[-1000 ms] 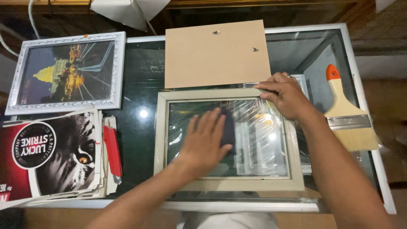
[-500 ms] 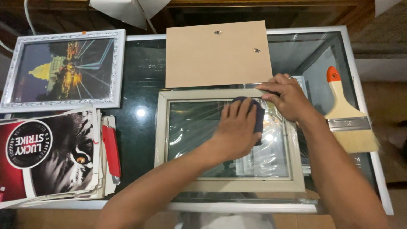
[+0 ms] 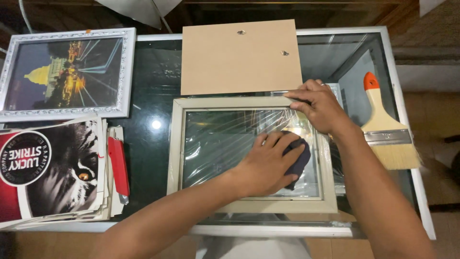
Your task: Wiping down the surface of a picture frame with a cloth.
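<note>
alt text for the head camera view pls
The left hand presses a dark cloth onto the glass of a cream picture frame, whose top edge the right hand steadies, on a glass table.

Frame [image 3: 249, 158] lies mid-table [image 3: 153, 72]. Board [image 3: 239, 57] behind it, touching. Framed picture [image 3: 64, 74] far left, prints [image 3: 52, 168] in front of that, cutter [image 3: 118, 168] beside prints. Brush [image 3: 385, 129] right. Left hand [image 3: 268, 165] on cloth [image 3: 298, 158] on glass; right hand [image 3: 318, 105] on frame's far right corner.
</note>
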